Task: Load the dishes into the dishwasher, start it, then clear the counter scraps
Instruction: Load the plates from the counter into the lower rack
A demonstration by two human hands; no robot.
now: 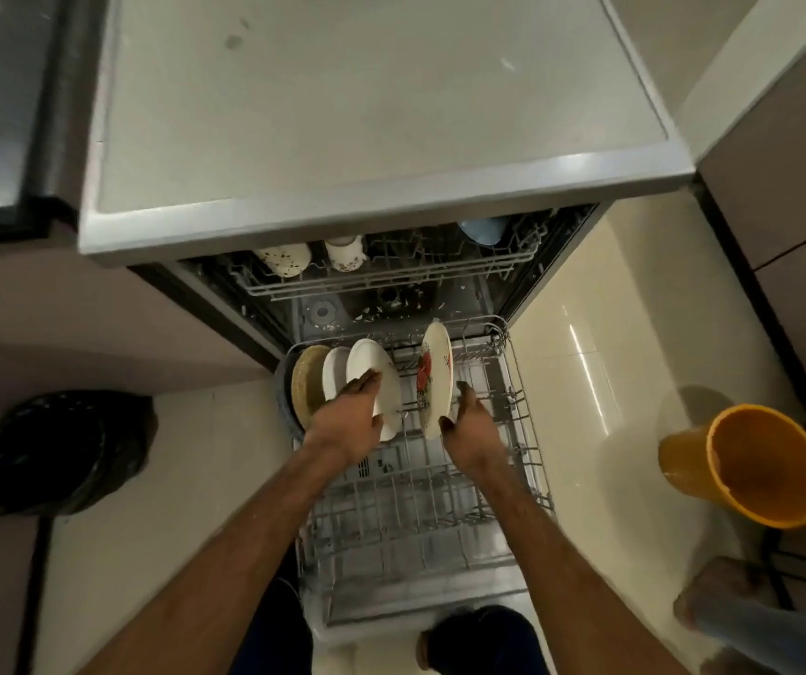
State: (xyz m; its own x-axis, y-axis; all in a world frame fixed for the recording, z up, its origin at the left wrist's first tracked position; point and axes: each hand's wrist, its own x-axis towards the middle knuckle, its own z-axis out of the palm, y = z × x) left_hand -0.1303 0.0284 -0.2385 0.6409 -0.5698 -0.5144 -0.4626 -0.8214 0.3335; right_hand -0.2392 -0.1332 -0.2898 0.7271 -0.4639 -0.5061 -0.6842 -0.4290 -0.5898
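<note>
As two bare hands reach into the pulled-out grey wire rack (523, 431), each one holds a plate.
The left hand (347, 416) curls its fingers round the round white plate (381, 370), which stands on edge at the rack's left side. The right hand (471, 426) pinches the rim of the cream plate with red flowers (435, 362), just to its right.

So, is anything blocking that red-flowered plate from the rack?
Nothing visible: the cream red-flowered plate, pinched by the right hand, stands over bare tines of the grey wire rack; the plain white plate stands apart, leftward.
</note>
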